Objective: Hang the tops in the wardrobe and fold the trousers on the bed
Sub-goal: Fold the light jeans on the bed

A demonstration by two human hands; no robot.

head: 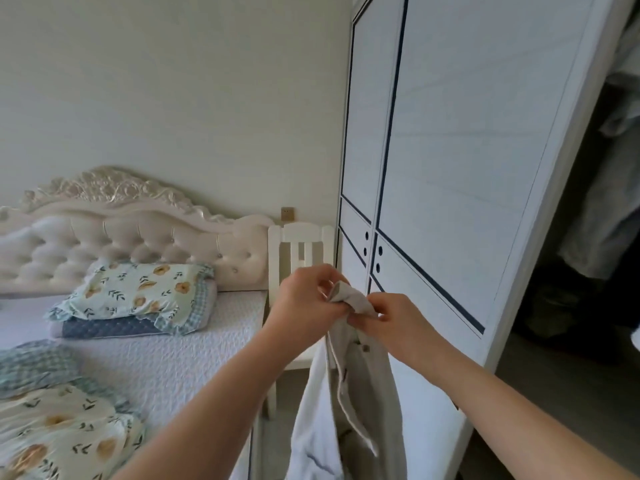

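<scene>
Beige top pinched at its upper edge by left grip and right grip, hem cut off below

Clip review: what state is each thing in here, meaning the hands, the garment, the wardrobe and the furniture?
left hand: pinching the beige top's upper edge.
right hand: pinching the same edge, close beside the left.
beige top: held up, hanging loose; no hanger visible.
wardrobe: open at its right end, panelled doors covering the rest.
hanging clothes: hung inside the open section.
floral pillow: lying on the bed.
white chair: upright between bed and wardrobe.
</scene>
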